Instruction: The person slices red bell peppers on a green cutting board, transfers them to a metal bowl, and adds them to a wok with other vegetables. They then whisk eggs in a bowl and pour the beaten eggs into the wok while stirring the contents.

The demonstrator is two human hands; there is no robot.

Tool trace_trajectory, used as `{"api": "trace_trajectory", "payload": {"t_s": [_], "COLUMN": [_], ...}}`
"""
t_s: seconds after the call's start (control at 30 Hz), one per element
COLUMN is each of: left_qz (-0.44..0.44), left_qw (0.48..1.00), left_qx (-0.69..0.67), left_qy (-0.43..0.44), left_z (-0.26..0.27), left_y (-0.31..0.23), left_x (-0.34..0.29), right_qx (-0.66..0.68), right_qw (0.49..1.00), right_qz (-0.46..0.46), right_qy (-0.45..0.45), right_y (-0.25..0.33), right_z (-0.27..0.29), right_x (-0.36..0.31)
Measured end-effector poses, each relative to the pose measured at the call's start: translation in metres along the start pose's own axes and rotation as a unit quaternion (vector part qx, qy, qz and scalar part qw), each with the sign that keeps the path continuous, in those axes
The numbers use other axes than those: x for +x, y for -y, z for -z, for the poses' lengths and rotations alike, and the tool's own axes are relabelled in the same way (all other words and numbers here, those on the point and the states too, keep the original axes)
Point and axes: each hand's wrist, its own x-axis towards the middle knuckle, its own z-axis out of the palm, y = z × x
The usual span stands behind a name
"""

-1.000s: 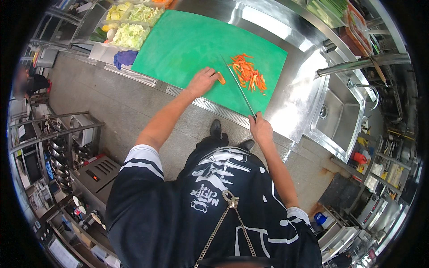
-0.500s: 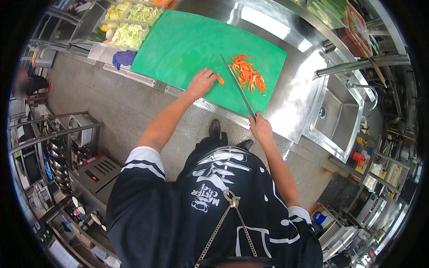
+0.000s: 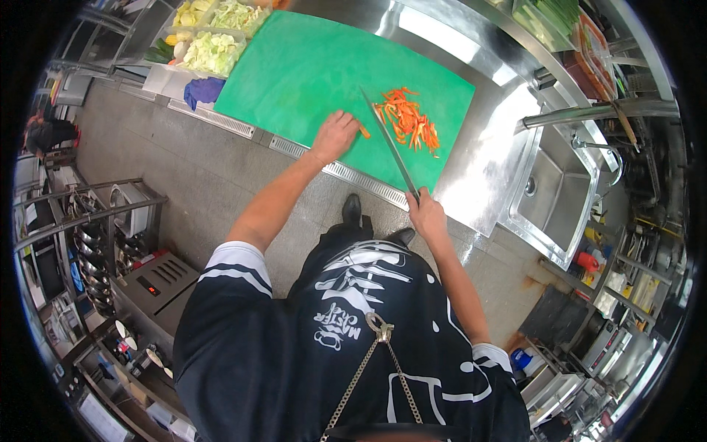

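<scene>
Left hand [image 3: 335,138], fingers bent, is pinning a stubby, bright-orange vegetable piece [image 3: 365,132] on the green board [image 3: 294,74], right hand [image 3: 428,214] is gripping a long knife [image 3: 389,143], thin orange strips [image 3: 405,118] lying beyond.

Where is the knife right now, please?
In the head view, the knife is in the right hand, just right of centre, its blade over the green board between the left hand and the orange strips.

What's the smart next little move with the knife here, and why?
Probably bring the knife left to the orange piece for another slice: the left hand has its fingertips at that piece, the right hand grips the knife, and its blade sits between the piece and the cut strips.
</scene>
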Motion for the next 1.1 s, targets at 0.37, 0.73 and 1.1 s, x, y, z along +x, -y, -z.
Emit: {"api": "trace_trajectory", "payload": {"t_s": [0.37,0.73,1.1], "left_qz": [-0.002,-0.04,-0.064], "left_qw": [1.0,0.993,0.989], "left_qx": [0.005,-0.069,-0.046], "left_qy": [0.009,0.091,0.128], "left_z": [-0.007,-0.018,-0.078], "left_y": [-0.008,-0.143,-0.155], "left_x": [0.007,0.068,0.082], "right_qx": [0.037,-0.097,0.021], "right_qw": [0.998,0.988,0.987], "right_qz": [-0.012,0.065,-0.13], "right_qy": [0.047,-0.099,-0.095], "right_y": [-0.01,-0.037,-0.172], "right_z": [-0.016,0.1,0.183], "right_x": [0.019,0.03,-0.044]}}
